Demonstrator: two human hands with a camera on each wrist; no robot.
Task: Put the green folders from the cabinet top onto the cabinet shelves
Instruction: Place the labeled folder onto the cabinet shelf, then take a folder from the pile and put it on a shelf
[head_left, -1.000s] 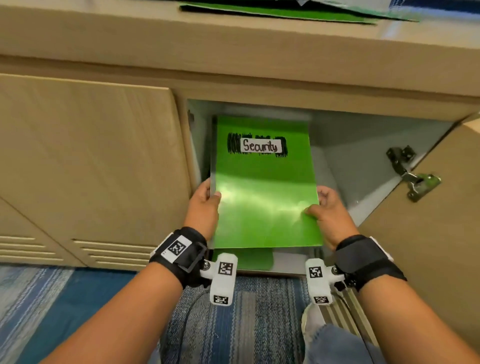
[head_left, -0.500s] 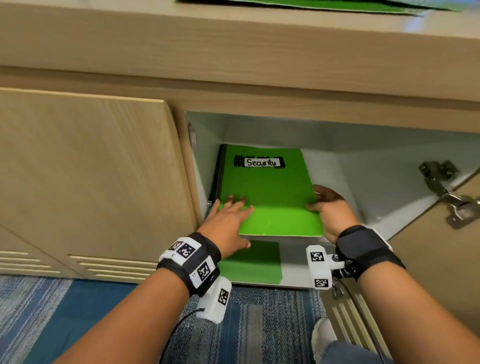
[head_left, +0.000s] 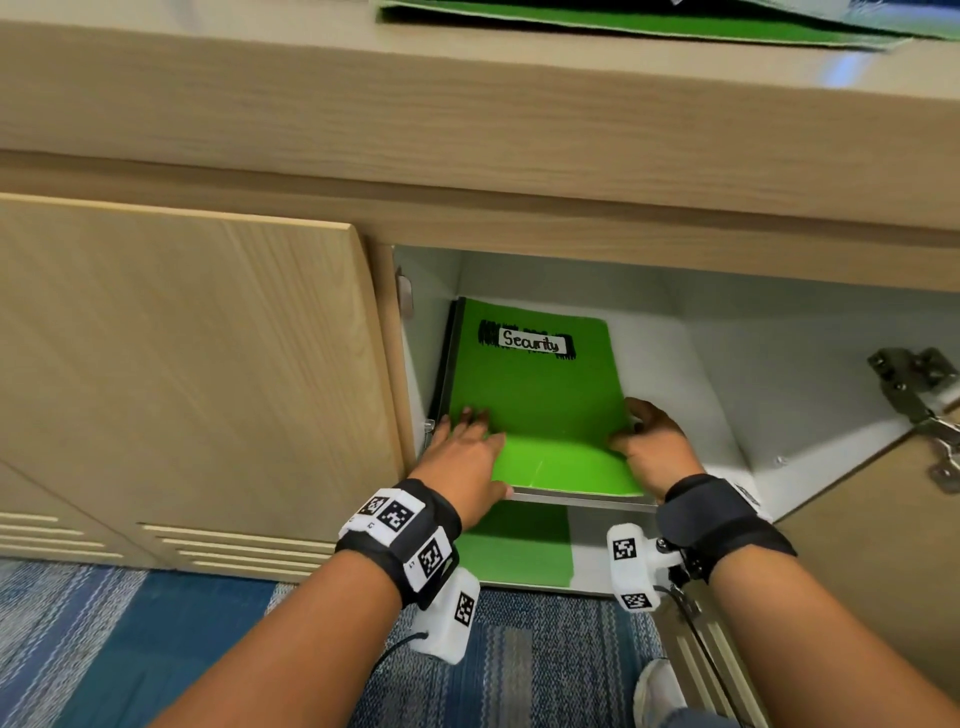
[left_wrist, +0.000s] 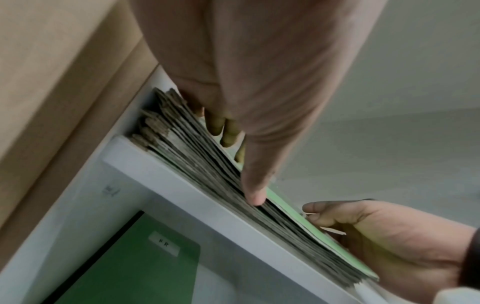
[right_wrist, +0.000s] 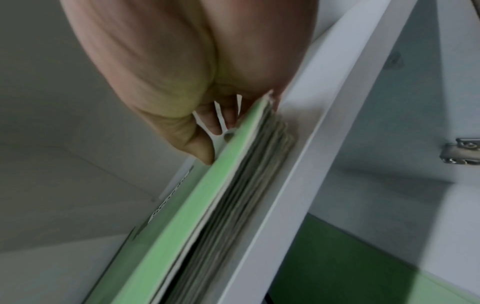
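A bright green folder with a white label that says "Security" (head_left: 535, 410) lies flat on the upper white shelf (head_left: 582, 503) inside the light wooden cabinet (head_left: 467, 156). It sits on top of a stack of other folders (left_wrist: 213, 176), close to the left wall. The left hand (head_left: 465, 457) rests on the folder's near left corner, with its fingers (head_left: 467, 418) straight and flat on the cover. The right hand (head_left: 654, 441) is at the folder's right edge, and its fingers (right_wrist: 228, 115) are curled round that edge, holding it. Another green folder with a small white label (left_wrist: 145, 261) lies on the lower shelf. More green folders (head_left: 649, 23) lie on the cabinet top. The cabinet door on the right (head_left: 883, 571) is open, showing a metal hinge (head_left: 914, 387). The floor has a blue striped carpet (head_left: 104, 649).
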